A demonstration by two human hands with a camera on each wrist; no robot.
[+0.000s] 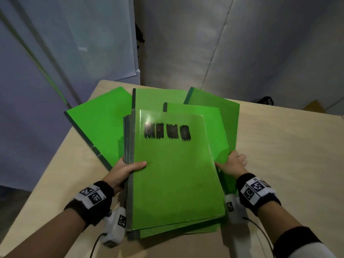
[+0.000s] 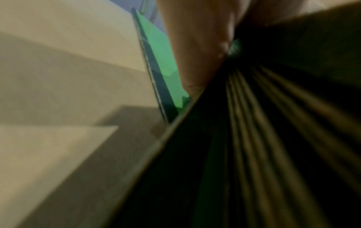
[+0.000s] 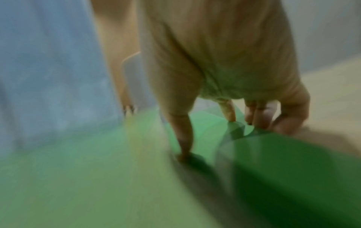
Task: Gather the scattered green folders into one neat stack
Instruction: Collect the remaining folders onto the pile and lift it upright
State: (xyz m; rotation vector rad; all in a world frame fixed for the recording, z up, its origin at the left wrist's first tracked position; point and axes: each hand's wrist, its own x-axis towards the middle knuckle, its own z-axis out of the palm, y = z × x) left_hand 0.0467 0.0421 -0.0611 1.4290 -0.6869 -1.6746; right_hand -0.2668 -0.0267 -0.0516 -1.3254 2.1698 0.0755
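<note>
Head view first: the left hand (image 1: 126, 169) grips the spine side of a small pile of green folders (image 1: 175, 168), thumb on top of the cover and fingers under it; the pile is lifted and tipped up a little off the surface (image 1: 290, 146); the top cover has four black scribbles (image 1: 167, 130) on it. A few folders are in this pile, so I think the job is partly done; their edges do not line up yet, because one corner pokes out at the near end.

On the other side, the right hand (image 1: 233, 163) reaches past the pile and pinches the near edge of a loose folder (image 1: 221, 131) with curled fingers; the right wrist view is blurry, but it shows fingertips (image 3: 232, 117) on a thin green edge.

Past the hands, more folders lie fanned out; one sticks out beyond the left hand (image 1: 96, 125), one lies straight ahead (image 1: 160, 96), one is farthest beyond the right hand (image 1: 214, 101). These are left to pick up, I think, and then all the edges need a tap to make them even.

The loose ones overlap each other, and the held pile covers parts of them, so sliding one out may drag another.

Farther off, pale sheets (image 1: 242, 43) hang behind the surface; a small dark thing (image 1: 266, 100) sits past the far right edge, too small to name.
</note>
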